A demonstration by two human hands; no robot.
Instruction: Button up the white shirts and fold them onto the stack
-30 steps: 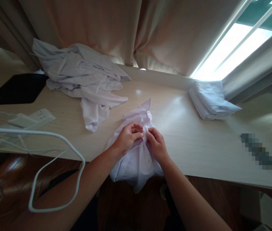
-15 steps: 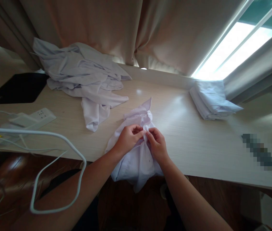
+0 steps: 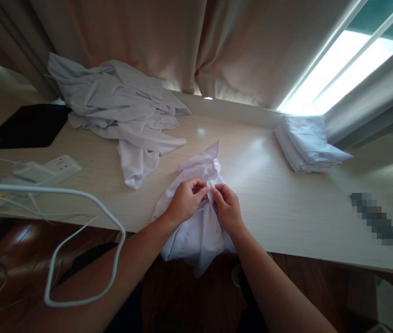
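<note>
A white shirt (image 3: pixel 185 236) lies in front of me, its collar toward the back and its lower part hanging over the desk's front edge. My left hand (image 3: pixel 188 200) pinches the front placket just below the collar. Close beside it, my right hand (image 3: pixel 227 206) grips the same strip between thumb and fingers. The fingertips of both hands nearly touch. A button shows near the collar, above the hands; whatever lies between the fingertips is too small to make out.
On the pale desk (image 3: pixel 279 217) rest crumpled white shirts (image 3: pixel 113 101), a folded white stack (image 3: pixel 303 143), a black mat (image 3: pixel 26 127), a power strip (image 3: pixel 60 164) and a pixelated dark object (image 3: pixel 377 219). A white cable (image 3: pixel 88 196) loops over my left forearm. Curtains (image 3: pixel 140 41) hang behind.
Both hands stay at the placket with barely any movement of the fingers. The shirt and everything around it look the same.
</note>
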